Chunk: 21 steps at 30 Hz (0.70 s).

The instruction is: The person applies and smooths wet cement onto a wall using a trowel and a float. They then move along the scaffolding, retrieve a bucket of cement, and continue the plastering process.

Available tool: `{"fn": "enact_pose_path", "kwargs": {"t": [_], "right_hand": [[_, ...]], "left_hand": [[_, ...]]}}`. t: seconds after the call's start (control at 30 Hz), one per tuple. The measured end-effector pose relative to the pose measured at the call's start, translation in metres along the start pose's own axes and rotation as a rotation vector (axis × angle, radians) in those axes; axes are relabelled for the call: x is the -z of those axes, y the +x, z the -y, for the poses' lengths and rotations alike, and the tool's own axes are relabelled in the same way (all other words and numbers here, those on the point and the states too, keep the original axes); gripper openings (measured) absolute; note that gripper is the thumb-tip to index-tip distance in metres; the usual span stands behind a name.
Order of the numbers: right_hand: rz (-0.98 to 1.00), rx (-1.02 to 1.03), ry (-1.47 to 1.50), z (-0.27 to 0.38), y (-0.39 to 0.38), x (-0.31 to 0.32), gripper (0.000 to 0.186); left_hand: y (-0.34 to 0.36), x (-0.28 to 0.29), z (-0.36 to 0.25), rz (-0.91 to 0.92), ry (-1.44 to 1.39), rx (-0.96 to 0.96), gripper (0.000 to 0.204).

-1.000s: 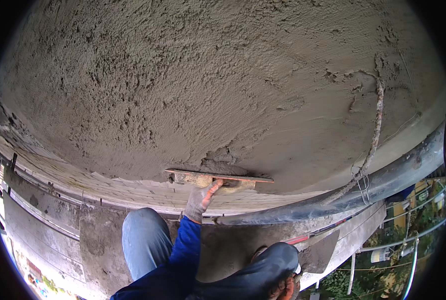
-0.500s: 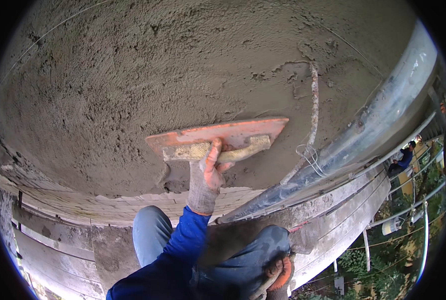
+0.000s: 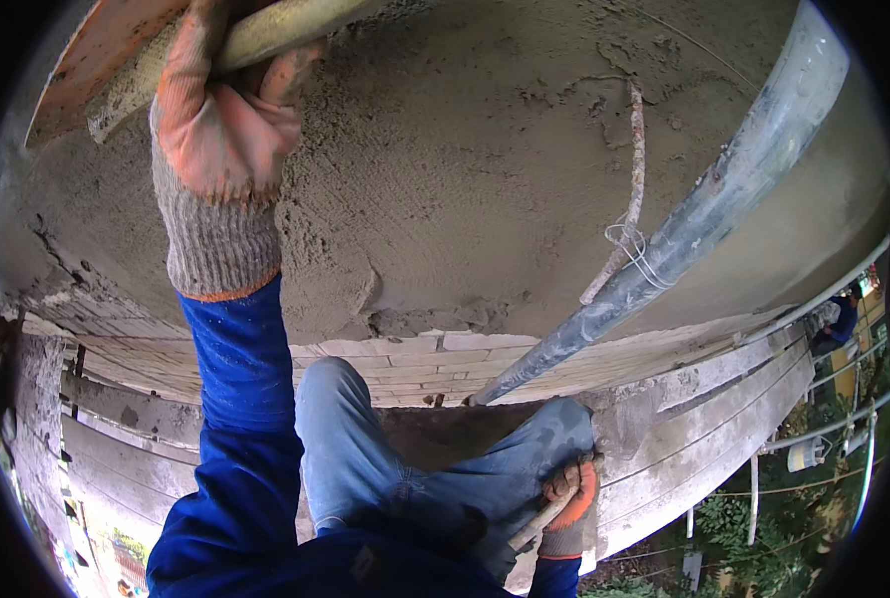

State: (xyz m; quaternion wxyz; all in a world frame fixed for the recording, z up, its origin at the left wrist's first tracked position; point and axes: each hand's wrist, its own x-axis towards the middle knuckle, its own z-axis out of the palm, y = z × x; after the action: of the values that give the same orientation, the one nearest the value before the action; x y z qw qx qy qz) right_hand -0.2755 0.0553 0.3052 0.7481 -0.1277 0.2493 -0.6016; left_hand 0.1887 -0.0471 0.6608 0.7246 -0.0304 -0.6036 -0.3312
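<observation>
High at the upper left, my left hand, in a grey knit glove with an orange palm, is closed round the pale handle of a plastering float. The float's orange plate is against or near the wet grey plaster; its upper part is cut off by the picture's edge. Down by my right knee, my right hand, in a like glove, grips a wooden handle. What that handle belongs to is hidden against my leg.
A grey metal pole slants across the wall at right, tied with wire to a rough rod. Bare block wall shows below the plaster. Planks lie at right, where another person sits beyond the scaffold rails.
My left hand has carried the float up and to the left across the plaster. My right hand stays by the knee with its handle. The view has shifted slightly.
</observation>
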Motion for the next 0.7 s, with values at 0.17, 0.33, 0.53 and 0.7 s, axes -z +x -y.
{"fn": "enact_pose_path", "kwargs": {"t": [0.17, 0.33, 0.53, 0.7], "right_hand": [[0.006, -0.035, 0.051, 0.003, 0.007, 0.001, 0.011], [-0.02, -0.128, 0.049, -0.004, 0.007, 0.004, 0.013], [-0.004, -0.129, 0.034, 0.001, 0.005, 0.001, 0.015], [-0.092, -0.103, -0.015, -0.007, 0.004, -0.002, 0.015]], "left_hand": [[-0.206, 0.033, 0.034, -0.692, 0.161, 0.116, 0.035], [-0.457, 0.062, 0.099, -0.872, 0.358, 0.427, 0.027], [-0.465, 0.072, 0.181, -1.081, 0.096, 0.707, 0.038], [-0.432, 0.11, 0.19, -1.006, 0.085, 0.659, 0.039]]}}
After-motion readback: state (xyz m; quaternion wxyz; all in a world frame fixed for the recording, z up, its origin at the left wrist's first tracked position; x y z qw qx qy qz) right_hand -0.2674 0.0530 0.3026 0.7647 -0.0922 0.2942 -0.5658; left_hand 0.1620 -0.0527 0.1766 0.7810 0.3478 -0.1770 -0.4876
